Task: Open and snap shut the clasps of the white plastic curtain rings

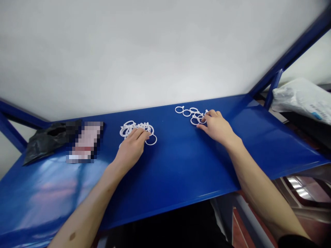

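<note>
White plastic rings (126,130), each with a small knob, lie heaped on the blue table (176,162) left of centre. My left hand (134,139) reaches over this heap, fingers together and curled down onto the rings, its thumb hidden. A single ring (151,144) pokes out by its fingertips. Farther right, several more white rings (186,116) lie spread near the wall. My right hand (216,124) is at the near right side of that group, thumb and forefinger apart and touching the rings. Its other fingertips are partly hidden.
A black plastic bag (38,146) and a blurred-out flat object (86,139) lie at the left. The white wall (155,51) rises behind the table. Blue frame bars (287,51) slope up at the sides. A white plastic package (302,98) sits beyond the right edge.
</note>
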Tool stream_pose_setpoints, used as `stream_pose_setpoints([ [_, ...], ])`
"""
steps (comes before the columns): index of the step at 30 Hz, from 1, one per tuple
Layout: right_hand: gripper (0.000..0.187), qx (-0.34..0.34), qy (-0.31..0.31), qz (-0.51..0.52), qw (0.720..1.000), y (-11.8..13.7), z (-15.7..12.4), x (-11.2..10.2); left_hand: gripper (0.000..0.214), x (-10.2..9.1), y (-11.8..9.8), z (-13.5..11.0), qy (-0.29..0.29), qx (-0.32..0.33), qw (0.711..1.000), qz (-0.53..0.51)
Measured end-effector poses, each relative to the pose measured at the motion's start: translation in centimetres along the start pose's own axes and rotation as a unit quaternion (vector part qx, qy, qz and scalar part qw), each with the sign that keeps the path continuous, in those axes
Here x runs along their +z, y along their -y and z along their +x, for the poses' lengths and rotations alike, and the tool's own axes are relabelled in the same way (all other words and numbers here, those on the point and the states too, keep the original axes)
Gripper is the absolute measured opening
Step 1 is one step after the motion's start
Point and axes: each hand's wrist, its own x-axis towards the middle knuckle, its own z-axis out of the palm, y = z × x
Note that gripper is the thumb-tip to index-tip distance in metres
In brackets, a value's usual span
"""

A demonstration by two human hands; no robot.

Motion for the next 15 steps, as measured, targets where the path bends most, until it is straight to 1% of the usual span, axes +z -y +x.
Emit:
stream_pose_setpoints([
  [1,0.018,-0.005,0.03,0.002,1.0,-0.5,0.1,0.1,0.025,0.0,0.1,0.0,0.003,-0.001,1.0,0.001],
  [3,0.01,-0.015,0.067,0.012,0.998,-0.9,0.1,0.1,0.025,-0.1,0.3,0.0,0.008,-0.002,1.0,0.006],
  [6,0.01,-0.026,0.081,0.013,0.996,-0.3,0.1,-0.3,0.023,-0.2,0.5,0.0,0.019,-0.001,1.0,0.022],
  [8,0.014,-0.025,0.072,0.006,0.997,0.3,0.1,-0.7,0.022,-0.3,0.6,0.0,0.028,0.008,0.999,0.032],
  [11,0.016,-0.005,0.038,0.007,0.999,0.8,0.0,-1.0,0.022,-0.4,0.7,-0.1,0.037,0.011,0.998,0.056],
  [13,0.016,0.005,0.014,0.014,1.0,1.1,0.1,-1.0,0.021,-0.4,0.8,-0.1,0.041,0.005,0.996,0.075],
  [15,0.015,-0.003,-0.002,0.022,1.0,1.5,0.2,-0.7,0.02,-0.3,0.9,-0.2,0.042,0.006,0.995,0.09],
])
